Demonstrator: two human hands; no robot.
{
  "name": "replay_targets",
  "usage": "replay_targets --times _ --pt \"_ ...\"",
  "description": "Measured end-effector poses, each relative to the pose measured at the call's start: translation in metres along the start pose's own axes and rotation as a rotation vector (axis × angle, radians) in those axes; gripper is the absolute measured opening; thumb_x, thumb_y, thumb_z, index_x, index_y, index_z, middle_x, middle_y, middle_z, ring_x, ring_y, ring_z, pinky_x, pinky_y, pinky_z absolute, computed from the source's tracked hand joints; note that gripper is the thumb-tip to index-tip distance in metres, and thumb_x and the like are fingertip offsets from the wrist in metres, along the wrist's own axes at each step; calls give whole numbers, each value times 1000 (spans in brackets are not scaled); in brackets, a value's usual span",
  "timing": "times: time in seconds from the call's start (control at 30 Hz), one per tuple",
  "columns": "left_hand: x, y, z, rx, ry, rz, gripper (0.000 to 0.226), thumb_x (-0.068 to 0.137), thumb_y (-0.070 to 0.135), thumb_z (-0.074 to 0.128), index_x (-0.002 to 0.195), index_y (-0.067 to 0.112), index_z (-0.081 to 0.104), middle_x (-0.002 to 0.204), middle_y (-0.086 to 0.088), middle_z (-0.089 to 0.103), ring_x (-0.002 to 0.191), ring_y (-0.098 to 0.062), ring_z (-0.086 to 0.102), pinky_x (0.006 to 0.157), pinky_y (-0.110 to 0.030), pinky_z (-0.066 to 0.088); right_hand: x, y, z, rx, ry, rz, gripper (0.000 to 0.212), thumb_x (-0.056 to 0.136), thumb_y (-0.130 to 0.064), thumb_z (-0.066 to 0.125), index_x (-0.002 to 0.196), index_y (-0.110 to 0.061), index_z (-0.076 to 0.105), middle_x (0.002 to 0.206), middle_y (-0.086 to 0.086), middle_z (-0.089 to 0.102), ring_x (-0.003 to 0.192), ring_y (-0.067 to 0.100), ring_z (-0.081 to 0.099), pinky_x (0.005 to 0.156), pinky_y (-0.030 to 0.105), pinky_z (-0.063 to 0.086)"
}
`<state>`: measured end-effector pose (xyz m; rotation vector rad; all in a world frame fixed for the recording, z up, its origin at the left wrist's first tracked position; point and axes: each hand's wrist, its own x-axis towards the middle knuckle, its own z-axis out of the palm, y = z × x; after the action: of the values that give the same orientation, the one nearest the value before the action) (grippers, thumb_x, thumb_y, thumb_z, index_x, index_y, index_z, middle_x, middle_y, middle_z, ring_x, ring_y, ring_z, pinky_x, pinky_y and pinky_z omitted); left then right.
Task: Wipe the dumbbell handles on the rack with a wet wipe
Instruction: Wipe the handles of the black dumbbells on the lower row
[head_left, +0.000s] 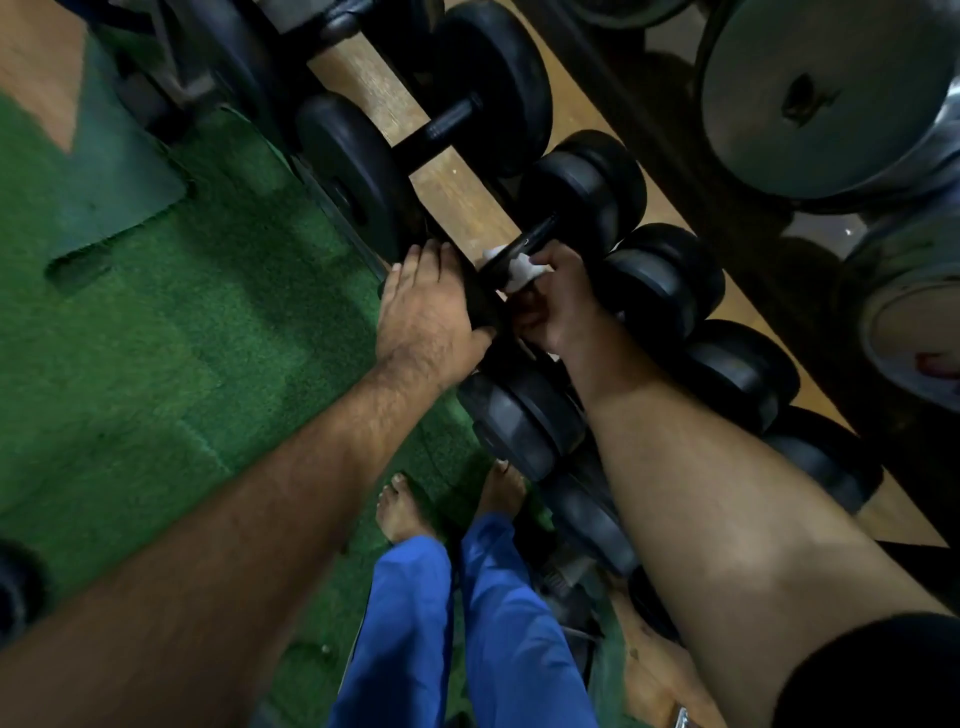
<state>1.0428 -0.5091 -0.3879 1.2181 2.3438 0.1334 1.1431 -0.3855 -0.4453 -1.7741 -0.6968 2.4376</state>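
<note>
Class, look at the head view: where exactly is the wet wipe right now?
The wet wipe sits mid-frame, wrapped around a black dumbbell handle and held there by the right hand, just right of the left hand.

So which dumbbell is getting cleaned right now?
Find the wooden rack beside the green floor mat. Follow its row of black dumbbells to where both hands meet. It is the dumbbell with a white wet wipe around its handle.

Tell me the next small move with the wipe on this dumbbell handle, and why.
Probably slide the wipe up the handle toward the far weight. The right hand grips the wipe around the handle's near end while the left hand rests on the near weight, and the upper handle shows bare.
</note>
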Motion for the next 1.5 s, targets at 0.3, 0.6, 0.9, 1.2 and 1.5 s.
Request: replay_targets --times 0.3,0.6,0.9,1.2,1.5 --pt "8 8 0 17 -4 -24 102 78 51 70 153 3 20 159 -14 23 150 -26 13 123 -38 11 6 -13 6 47 133 -106 22 95 -20 48 73 -14 52 42 -3 44 31 9 39 33 14 27" --pt "9 14 -1 11 -53 -68 105 79 51 70 155 4 12 162 -13 14 150 -26 10 123 -37 10 6 -5 -4 -1151 800 -844 29 96 -27 48 111 -23 72 107 5 72 99 33 62 76 34 45" --pt "8 14 -1 20 -47 -65 104 81 51 70 154 5 12 162 -13 15 150 -25 10 123 -37 10 25 0 -24 -1850 770 -1277 35 90 -21 49 121 -26 65 131 -3 62 96 32 58 77 41 38" --pt "6 10 -1 5 -44 -41 104 80 51 69 154 4 14 161 -14 17 150 -27 13 123 -39 12 23 -17 -5 -1851 761 -959 47 98 -22 38 143 -19 51 139 2 57 95 36 63 74 39 49" --pt "7 11 -2 22 -47 -37 103 81 52 67 154 3 13 161 -14 16 150 -27 12 123 -39 13 25 -24 -26 -1610 526 -989 39 100 -41 37 126 -32 64 131 -9 64 126 15 55 102 19 38"
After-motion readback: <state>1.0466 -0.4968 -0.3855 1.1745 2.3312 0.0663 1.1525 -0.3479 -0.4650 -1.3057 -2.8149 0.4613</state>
